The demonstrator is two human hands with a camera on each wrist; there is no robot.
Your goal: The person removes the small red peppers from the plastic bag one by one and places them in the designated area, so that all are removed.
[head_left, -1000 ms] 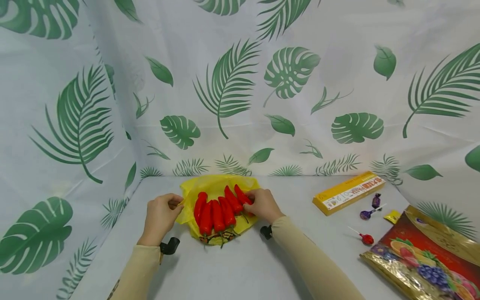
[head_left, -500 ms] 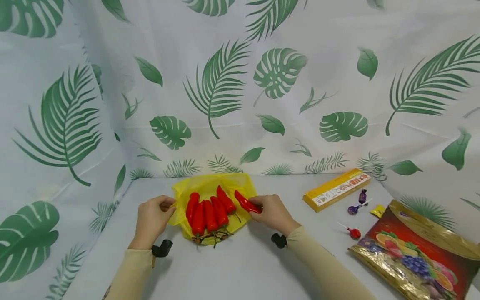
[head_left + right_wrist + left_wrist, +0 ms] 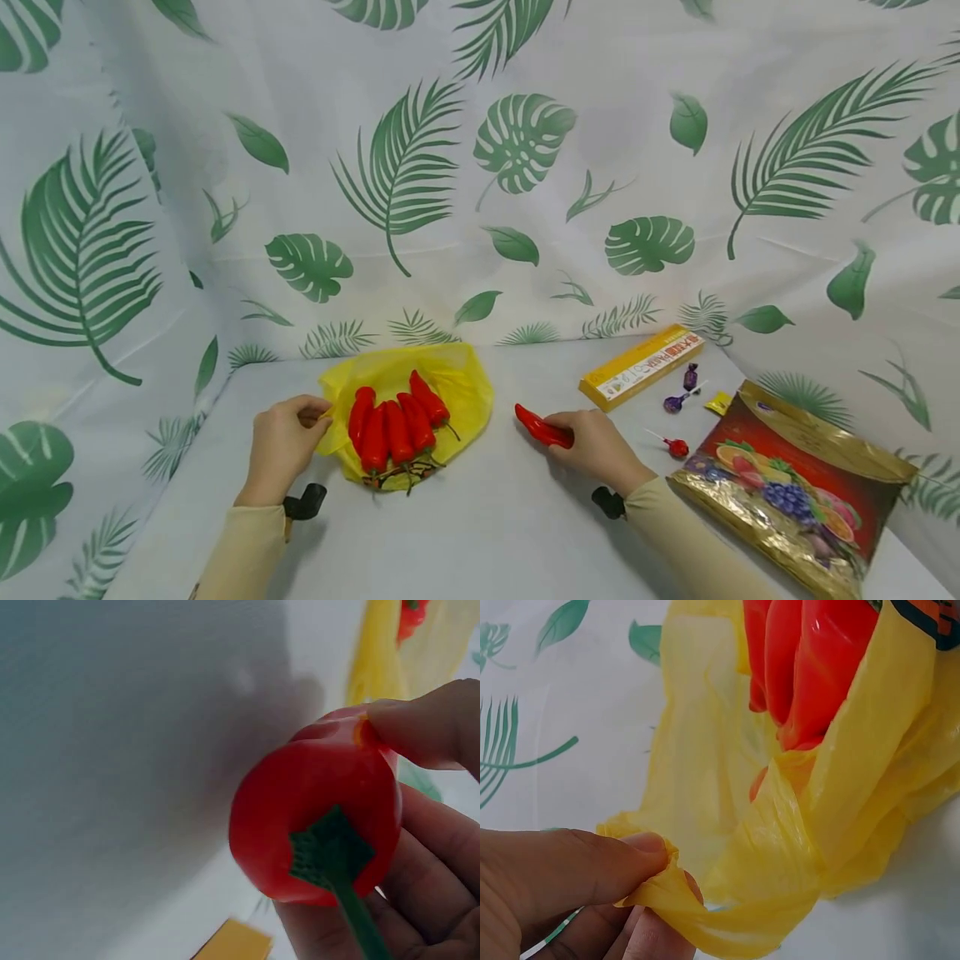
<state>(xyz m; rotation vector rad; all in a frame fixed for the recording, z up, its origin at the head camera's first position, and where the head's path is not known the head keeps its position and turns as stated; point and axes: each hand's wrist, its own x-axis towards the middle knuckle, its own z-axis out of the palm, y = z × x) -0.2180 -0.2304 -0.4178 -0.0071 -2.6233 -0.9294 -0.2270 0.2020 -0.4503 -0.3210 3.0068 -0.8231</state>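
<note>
A yellow plastic bag (image 3: 457, 387) lies on the grey table (image 3: 480, 517) with several red chili peppers (image 3: 393, 429) on it. My left hand (image 3: 285, 442) pinches the bag's left edge (image 3: 705, 915) between thumb and fingers. My right hand (image 3: 596, 446) grips one red pepper (image 3: 542, 427) by its stem end, to the right of the bag and just above the table. In the right wrist view the pepper's (image 3: 315, 825) green stem (image 3: 352, 907) points at the camera, fingers curled round it.
A yellow box (image 3: 641, 367) lies at the back right, with wrapped candies (image 3: 678, 392) and a red lollipop (image 3: 671, 446) near it. A large gold and red snack bag (image 3: 795, 492) lies at the right. Leaf-print cloth walls the table on three sides.
My right hand has lifted one pepper off the bag and carried it to the right. The left hand has kept its pinch on the bag's edge.
</note>
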